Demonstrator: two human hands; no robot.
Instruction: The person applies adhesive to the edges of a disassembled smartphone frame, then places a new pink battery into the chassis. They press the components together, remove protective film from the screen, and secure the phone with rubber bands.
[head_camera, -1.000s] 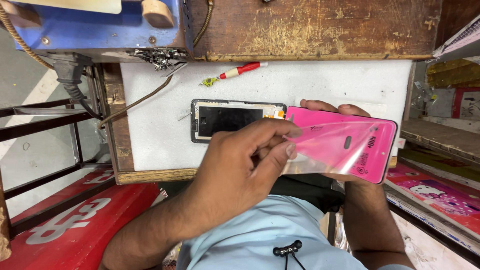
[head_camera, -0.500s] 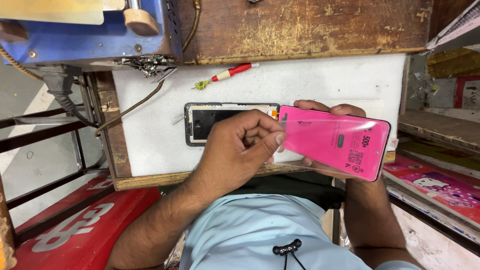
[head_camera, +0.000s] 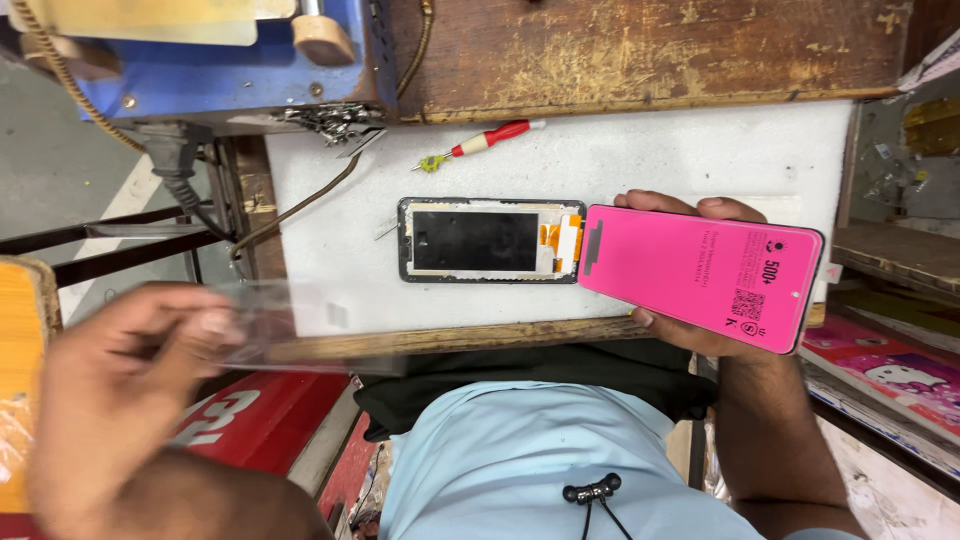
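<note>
Clear plastic film (head_camera: 290, 335) now peeled off flat pink rectangular panel (head_camera: 700, 275) and pulled left of white tabletop (head_camera: 640, 165), left hand (head_camera: 120, 400) grip pinching film, right hand (head_camera: 700, 335) grip clasping panel beside opened phone frame (head_camera: 488, 240).

Glossy pink panel (head_camera: 700, 277), clear plastic film (head_camera: 285, 328), rough worn wooden bench (head_camera: 650, 50).

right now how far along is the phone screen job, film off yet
Done: the clear film is off the pink screen panel, pinched in the left hand out to the side. In hand: the right hand holds the panel over the bench edge. Left: the open phone frame lies bare on the white mat, panel not yet fitted.
</note>
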